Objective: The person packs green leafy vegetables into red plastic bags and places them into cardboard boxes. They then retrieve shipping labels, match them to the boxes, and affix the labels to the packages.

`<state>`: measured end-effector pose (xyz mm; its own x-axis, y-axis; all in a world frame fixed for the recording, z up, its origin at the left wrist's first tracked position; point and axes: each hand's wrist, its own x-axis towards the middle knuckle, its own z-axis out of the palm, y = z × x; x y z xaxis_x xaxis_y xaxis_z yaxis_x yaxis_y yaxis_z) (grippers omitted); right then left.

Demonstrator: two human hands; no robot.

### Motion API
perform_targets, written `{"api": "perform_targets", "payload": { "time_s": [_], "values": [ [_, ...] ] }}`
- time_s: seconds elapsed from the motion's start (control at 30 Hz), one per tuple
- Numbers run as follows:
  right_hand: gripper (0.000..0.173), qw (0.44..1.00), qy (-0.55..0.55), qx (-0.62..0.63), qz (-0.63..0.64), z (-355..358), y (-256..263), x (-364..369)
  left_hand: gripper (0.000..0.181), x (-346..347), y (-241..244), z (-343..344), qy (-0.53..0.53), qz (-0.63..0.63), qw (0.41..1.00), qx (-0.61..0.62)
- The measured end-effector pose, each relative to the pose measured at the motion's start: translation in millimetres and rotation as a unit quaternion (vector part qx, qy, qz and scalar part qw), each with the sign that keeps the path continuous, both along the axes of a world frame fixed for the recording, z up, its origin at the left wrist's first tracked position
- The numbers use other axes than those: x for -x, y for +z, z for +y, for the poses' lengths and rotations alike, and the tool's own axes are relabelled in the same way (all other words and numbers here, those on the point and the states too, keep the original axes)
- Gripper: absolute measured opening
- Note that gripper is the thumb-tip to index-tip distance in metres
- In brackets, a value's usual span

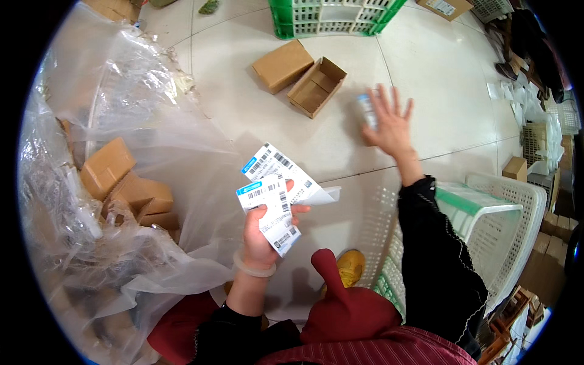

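My left hand (258, 237) holds several white labels (273, 214) with blue corners, barcodes and printed writing. They fan out between thumb and fingers, and a strip of pale backing (327, 195) curls off to the right. Over the tiled floor, my right hand (392, 123) is spread, fingers apart. Just left of it, partly covered by its thumb and fingers, is a blurred item with a white and blue label (368, 112); whether the hand touches it cannot be told. Farther ahead, a closed cardboard box (284, 65) lies against an open cardboard box (318, 86) that looks bare inside.
At left, a large clear plastic bag (150, 118) contains several cardboard boxes (108, 169). A green and white plastic crate (337, 16) stands ahead. White plastic baskets (531, 200) are close to my right arm. A seated person's dark-clothed leg (531, 45) shows at far right.
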<state>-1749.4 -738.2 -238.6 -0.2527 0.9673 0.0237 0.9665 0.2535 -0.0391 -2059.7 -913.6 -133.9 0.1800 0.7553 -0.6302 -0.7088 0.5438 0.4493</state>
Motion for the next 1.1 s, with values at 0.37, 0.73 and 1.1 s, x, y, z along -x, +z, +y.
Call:
{"api": "perform_targets", "payload": {
  "time_s": [0.37, 0.73, 1.1],
  "values": [
    [0.09, 0.998, -0.007, -0.049, 0.032, 41, 22, -20, 0.067, 1, -4, -9, 0.019, 0.009, 1.0, 0.016],
    [0.029, 0.872, -0.067, 0.049, 0.483, 25, 26, 104, 0.072, -21, 17, -7, 0.063, 0.053, 0.995, -0.055],
    [0.037, 0.769, -0.279, -0.067, 0.571, -68, -26, -2, 0.065, -16, 22, 17, 0.105, -0.016, 0.991, -0.085]
  ]
}}
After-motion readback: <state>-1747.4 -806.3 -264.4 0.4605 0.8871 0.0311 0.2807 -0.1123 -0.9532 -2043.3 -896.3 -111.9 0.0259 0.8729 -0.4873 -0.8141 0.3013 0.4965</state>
